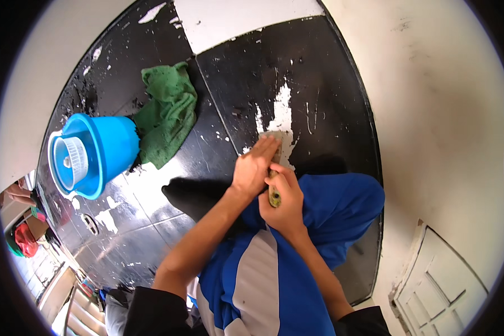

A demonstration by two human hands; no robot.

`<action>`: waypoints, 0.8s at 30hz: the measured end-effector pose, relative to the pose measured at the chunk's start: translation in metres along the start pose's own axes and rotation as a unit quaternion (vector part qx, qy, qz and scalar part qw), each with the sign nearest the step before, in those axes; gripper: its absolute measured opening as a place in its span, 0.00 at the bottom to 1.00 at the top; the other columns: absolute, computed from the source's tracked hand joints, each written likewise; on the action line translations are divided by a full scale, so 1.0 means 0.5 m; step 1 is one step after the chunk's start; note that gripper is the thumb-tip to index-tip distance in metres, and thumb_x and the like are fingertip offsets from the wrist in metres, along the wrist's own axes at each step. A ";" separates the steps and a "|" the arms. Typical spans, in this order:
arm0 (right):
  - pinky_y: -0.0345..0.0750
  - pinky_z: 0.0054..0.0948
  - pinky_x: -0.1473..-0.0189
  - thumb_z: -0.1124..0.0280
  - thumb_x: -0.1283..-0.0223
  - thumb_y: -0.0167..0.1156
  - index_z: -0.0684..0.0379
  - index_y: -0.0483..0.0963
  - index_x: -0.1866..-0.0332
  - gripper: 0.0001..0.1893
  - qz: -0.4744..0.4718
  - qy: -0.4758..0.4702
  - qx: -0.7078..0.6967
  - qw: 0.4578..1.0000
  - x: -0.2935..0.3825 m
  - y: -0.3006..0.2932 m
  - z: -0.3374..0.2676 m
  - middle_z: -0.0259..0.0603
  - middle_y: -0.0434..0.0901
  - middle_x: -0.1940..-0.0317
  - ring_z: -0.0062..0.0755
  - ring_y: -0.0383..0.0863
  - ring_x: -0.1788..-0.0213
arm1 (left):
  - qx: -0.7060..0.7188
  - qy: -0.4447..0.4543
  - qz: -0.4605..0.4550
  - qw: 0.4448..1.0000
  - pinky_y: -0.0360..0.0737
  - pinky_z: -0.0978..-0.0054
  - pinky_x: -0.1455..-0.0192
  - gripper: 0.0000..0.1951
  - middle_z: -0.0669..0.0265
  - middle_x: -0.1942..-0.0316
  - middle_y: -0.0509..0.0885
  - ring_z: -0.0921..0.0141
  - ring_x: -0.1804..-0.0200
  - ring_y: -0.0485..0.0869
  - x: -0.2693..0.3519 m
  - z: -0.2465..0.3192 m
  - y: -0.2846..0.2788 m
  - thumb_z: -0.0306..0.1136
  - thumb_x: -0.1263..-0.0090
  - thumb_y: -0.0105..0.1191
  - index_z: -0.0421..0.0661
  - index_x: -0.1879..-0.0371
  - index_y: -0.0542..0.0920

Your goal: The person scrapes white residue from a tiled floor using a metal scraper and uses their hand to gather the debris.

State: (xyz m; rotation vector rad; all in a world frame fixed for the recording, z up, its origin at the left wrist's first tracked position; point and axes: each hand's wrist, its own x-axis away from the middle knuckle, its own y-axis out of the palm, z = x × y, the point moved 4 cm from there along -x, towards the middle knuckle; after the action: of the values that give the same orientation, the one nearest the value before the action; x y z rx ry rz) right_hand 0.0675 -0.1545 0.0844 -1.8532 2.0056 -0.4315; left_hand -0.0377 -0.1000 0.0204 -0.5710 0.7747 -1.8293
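My right hand point(287, 206) is wrapped around the worn, yellowish handle of a putty knife point(274, 196). The fingers of my left hand point(252, 168) lie along its blade and press down on it; my left thumb is hidden. The blade's tip rests at a bare white patch point(282, 109) in the black-coated tile floor point(332, 113). Loose dark flakes and thin scratches surround that patch. A crumpled green cloth point(168, 113) lies ahead to the left, next to a bright blue bucket point(115, 143) with a white perforated basket in it.
A pale wall point(437, 105) runs along the right, with a panelled white door point(441, 285) low down. My black-socked foot point(193, 193) and blue trouser knee point(344, 201) are close to my hands. Another person's arm point(19, 195) shows at the far left. A metal floor drain point(90, 224) lies nearer.
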 end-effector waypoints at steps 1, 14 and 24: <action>0.84 0.43 0.47 0.84 0.53 0.65 0.67 0.77 0.59 0.13 -0.001 -0.013 0.007 1.000 0.000 -0.001 -0.005 0.56 0.82 0.44 0.59 0.86 0.49 | 0.004 -0.009 -0.006 1.000 0.88 0.58 0.35 0.26 0.53 0.32 0.84 0.55 0.27 0.81 0.006 -0.003 0.003 0.28 0.33 0.61 0.43 0.33 0.82; 0.79 0.47 0.39 0.81 0.48 0.69 0.62 0.77 0.51 0.17 -0.038 -0.024 0.031 0.999 -0.009 0.011 -0.032 0.57 0.78 0.38 0.59 0.81 0.41 | 0.074 -0.018 0.040 0.996 0.88 0.60 0.37 0.24 0.59 0.35 0.87 0.60 0.31 0.84 0.010 -0.037 0.002 0.29 0.33 0.62 0.50 0.35 0.85; 0.68 0.55 0.24 0.75 0.43 0.70 0.59 0.80 0.46 0.19 -0.121 0.038 0.017 0.992 -0.018 -0.012 -0.030 0.61 0.69 0.27 0.64 0.69 0.25 | 0.145 -0.001 0.088 0.985 0.88 0.61 0.37 0.24 0.60 0.38 0.89 0.58 0.34 0.87 0.013 -0.047 0.001 0.27 0.41 0.66 0.47 0.42 0.89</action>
State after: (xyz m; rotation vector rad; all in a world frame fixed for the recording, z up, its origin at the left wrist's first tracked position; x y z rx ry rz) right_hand 0.0663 -0.1465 0.1010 -2.0964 1.8132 -0.6092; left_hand -0.0560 -0.1005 0.0044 -0.3046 0.5266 -1.7356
